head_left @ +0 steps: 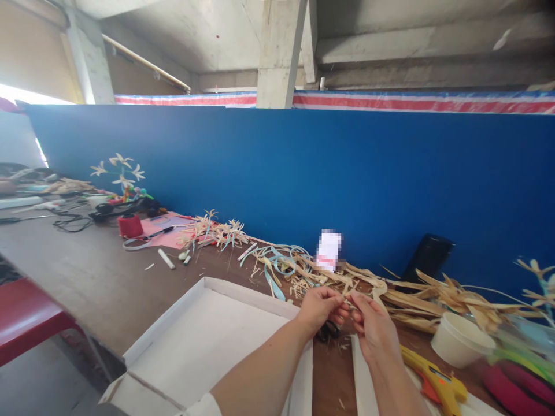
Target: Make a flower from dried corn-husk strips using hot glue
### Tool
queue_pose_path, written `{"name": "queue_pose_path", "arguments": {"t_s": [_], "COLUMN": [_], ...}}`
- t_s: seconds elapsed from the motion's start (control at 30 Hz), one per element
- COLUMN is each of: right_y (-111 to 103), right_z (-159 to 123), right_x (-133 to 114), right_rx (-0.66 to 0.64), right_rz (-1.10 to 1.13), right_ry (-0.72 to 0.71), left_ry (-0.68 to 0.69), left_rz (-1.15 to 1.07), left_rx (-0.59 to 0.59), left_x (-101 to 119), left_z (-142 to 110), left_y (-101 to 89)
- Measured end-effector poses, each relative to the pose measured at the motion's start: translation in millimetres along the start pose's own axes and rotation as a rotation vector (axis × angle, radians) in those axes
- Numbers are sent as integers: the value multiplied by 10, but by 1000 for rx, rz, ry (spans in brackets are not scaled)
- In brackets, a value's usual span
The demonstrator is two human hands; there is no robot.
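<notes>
Both my hands meet over the brown table just past a white cardboard tray (203, 341). My left hand (319, 309) and my right hand (373, 323) are pinched together, fingertips almost touching, on a thin dried straw strip (349, 297) that runs between them. Dark scissors (328, 331) lie on the table under my left hand. A heap of dried straw leaves (433, 297) stretches behind my hands toward the right.
A blue partition (303, 173) stands along the table's back edge. Light blue ribbon curls (277, 266), a white cup (459, 341), a yellow glue gun (433, 378), a red spool (130, 225), a pink sheet, straw flowers (119, 170) and a red chair (26, 315) surround the spot.
</notes>
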State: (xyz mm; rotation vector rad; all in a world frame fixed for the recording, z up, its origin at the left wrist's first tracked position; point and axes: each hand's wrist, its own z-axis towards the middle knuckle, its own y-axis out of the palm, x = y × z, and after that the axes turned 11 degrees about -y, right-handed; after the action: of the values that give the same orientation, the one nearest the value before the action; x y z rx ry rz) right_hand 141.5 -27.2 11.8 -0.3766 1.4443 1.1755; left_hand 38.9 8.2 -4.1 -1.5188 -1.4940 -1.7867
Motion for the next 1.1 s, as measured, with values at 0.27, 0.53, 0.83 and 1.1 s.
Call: {"name": "queue_pose_path", "arguments": {"t_s": [0.27, 0.53, 0.83, 1.1], "right_y": [-12, -2, 14, 11], "right_z": [9, 2, -13, -11], "right_x": [9, 11, 0, 12], "right_rx": [-11, -17, 0, 40], "right_rz": [-14, -19, -26, -64], "right_ry": [-3, -7, -16, -18], "left_ry": [25, 13, 14, 34], "left_rz": [-7, -6, -4, -32], "left_rx": [-5, 18, 30, 23], "left_x": [-33, 3, 27, -3], "left_z": [39, 10, -30, 18], "left_y": [-14, 21, 34, 25]}}
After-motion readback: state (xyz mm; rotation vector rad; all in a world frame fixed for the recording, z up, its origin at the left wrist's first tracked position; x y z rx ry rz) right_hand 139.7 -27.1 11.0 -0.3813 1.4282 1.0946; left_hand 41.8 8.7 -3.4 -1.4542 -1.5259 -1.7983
